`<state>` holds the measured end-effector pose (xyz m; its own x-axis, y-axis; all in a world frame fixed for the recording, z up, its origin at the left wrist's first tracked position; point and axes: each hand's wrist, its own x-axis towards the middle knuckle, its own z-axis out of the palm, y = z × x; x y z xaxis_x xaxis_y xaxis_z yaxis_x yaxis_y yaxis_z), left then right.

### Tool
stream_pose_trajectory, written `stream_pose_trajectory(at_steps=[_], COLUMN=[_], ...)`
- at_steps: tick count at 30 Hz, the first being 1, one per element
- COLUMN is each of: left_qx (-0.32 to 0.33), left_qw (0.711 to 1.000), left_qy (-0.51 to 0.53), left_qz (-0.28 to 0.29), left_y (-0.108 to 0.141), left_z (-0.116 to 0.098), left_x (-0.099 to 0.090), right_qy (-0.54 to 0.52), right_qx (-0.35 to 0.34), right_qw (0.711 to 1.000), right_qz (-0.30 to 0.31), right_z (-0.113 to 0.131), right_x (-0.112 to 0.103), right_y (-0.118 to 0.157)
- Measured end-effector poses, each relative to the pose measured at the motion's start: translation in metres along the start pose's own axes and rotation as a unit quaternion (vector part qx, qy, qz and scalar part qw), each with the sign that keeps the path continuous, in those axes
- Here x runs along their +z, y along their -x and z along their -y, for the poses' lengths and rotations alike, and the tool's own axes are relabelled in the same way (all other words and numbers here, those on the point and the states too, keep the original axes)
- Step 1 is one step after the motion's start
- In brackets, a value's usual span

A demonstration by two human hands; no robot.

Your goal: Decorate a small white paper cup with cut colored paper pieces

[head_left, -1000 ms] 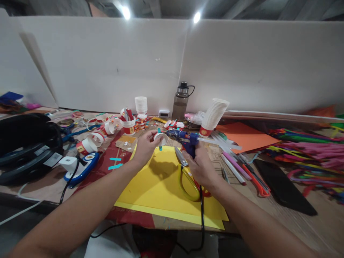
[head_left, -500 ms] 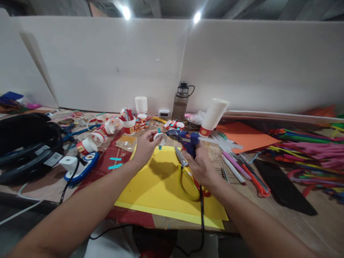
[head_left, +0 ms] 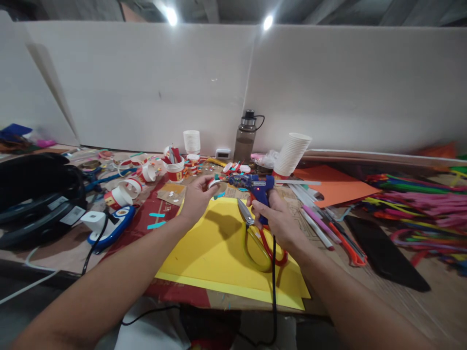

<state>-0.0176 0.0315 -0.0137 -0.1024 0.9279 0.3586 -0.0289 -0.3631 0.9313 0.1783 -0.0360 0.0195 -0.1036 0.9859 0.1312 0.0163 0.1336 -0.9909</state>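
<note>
Between the fingertips of my left hand (head_left: 199,197) is a small piece cut from a paper cup (head_left: 218,186), white with teal strips on it. My right hand (head_left: 274,214) grips a blue hot glue gun (head_left: 257,187) by its handle. A clear glue stick (head_left: 299,183) juts from its back, and a small red light glows on its side. The gun's nozzle is right at the cup piece; whether they touch I cannot tell. Below lie scissors (head_left: 251,243) with yellow and red handles, on yellow sheets (head_left: 204,253).
Stacked paper cups (head_left: 294,153) stand behind, near a water bottle (head_left: 244,138). At left are a power strip (head_left: 116,228) and cut cups (head_left: 120,197). To the right lie a black phone (head_left: 386,253), a cutter knife (head_left: 348,245) and colourful pipe cleaners (head_left: 430,206). The gun's cord hangs over the front edge.
The glue gun has turned more level, its nozzle now closer to the cup piece. In my left hand the piece has tilted. My right hand has shifted slightly.
</note>
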Motion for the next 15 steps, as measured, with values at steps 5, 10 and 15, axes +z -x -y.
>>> stream_pose_trajectory(at_steps=[5,10,15], left_qx=[-0.024,-0.025,-0.021], left_qw=[1.0,0.999,0.998], left_qy=[0.006,-0.034,-0.05], left_qz=[0.005,0.011,0.017], left_y=[-0.0011,0.0,0.0031], left_z=[0.0029,0.0049,-0.0013], left_x=[-0.0007,-0.0019,0.0001], right_qy=[0.066,0.217,0.276], right_qx=[-0.032,-0.126,-0.126], right_qw=[0.997,0.967,0.952], right_qz=[-0.011,-0.041,-0.04], right_z=[0.0026,-0.0014,-0.0053], right_x=[-0.0002,-0.0022,-0.0023], right_y=[0.0022,0.0046,0.0056])
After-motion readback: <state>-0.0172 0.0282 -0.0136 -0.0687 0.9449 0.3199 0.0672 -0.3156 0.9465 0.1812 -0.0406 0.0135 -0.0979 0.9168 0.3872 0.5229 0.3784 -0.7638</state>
